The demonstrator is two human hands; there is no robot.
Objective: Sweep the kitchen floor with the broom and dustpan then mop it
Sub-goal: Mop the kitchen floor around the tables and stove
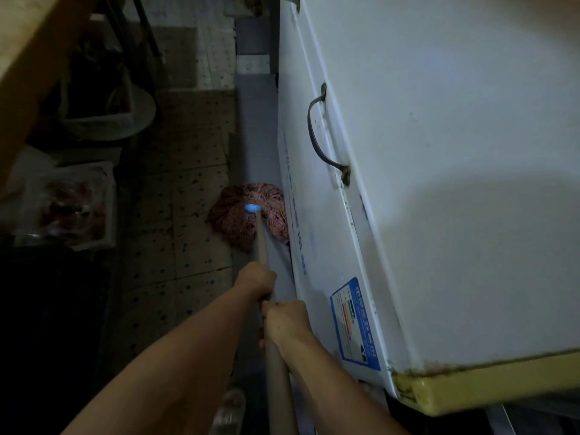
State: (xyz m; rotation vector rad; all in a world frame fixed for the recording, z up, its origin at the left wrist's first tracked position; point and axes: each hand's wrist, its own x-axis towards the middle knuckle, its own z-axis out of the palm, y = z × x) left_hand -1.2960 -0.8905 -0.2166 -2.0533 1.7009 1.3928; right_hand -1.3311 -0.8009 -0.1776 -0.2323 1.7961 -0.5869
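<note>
A mop with a pinkish-red string head (238, 215) and a blue collar (252, 209) lies spread on the speckled tile floor (188, 215), pressed against the base of a white chest freezer (439, 183). Its tan wooden handle (262, 243) runs down toward me. My left hand (255, 281) grips the handle higher up the shaft, nearer the mop head. My right hand (287, 321) grips it just behind, close to the freezer's front. No broom or dustpan is in view.
The freezer fills the right side, with a dark metal handle (323, 139) and an energy label (353, 321). At left stand a basket on a round tray (103, 111), a box of reddish items (75, 208) and a dark shape. A wooden edge crosses the top left.
</note>
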